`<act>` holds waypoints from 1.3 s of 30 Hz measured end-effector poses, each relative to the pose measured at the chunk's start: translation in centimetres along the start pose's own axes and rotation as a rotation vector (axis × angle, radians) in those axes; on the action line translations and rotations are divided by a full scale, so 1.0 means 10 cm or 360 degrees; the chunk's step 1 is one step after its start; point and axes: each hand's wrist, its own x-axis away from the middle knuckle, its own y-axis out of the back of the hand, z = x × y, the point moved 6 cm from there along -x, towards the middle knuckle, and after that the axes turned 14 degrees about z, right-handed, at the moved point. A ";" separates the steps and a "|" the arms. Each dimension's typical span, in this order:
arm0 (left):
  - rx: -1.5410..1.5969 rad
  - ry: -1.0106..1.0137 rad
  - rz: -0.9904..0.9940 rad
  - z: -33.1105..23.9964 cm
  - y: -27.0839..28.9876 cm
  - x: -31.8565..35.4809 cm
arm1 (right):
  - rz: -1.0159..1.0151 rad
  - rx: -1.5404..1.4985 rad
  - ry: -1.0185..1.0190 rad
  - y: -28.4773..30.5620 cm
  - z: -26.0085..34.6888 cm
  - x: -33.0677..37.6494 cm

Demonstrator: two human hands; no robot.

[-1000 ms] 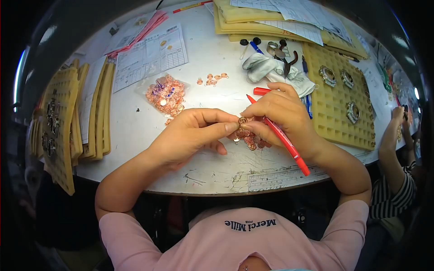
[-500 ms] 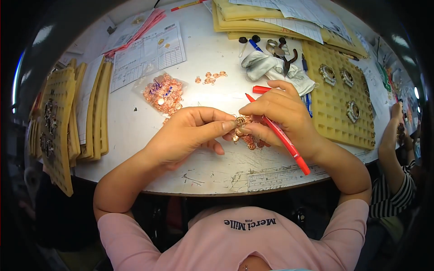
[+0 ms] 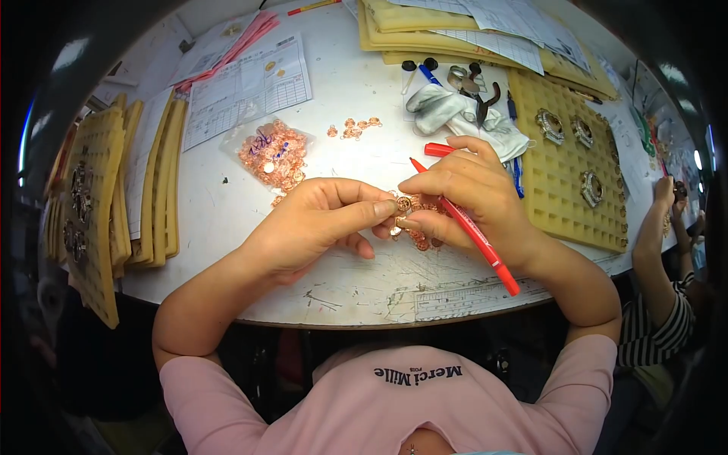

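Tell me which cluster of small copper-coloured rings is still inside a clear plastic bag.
The cluster of copper-coloured rings in the clear plastic bag, left of the hands by the printed sheet. The loose scatter of rings farther back lies bare on the white table.

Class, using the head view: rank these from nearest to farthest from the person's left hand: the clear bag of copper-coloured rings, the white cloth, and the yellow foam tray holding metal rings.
1. Clear bag of copper-coloured rings, just beyond the left hand, slightly to its left.
2. White cloth, farther back and to the right.
3. Yellow foam tray, far right, past the right hand.
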 end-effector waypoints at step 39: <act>-0.0330 -0.0076 -0.0050 -0.24 0.07 0.03 | 0.0083 0.0294 -0.0010 0.10 0.09 0.01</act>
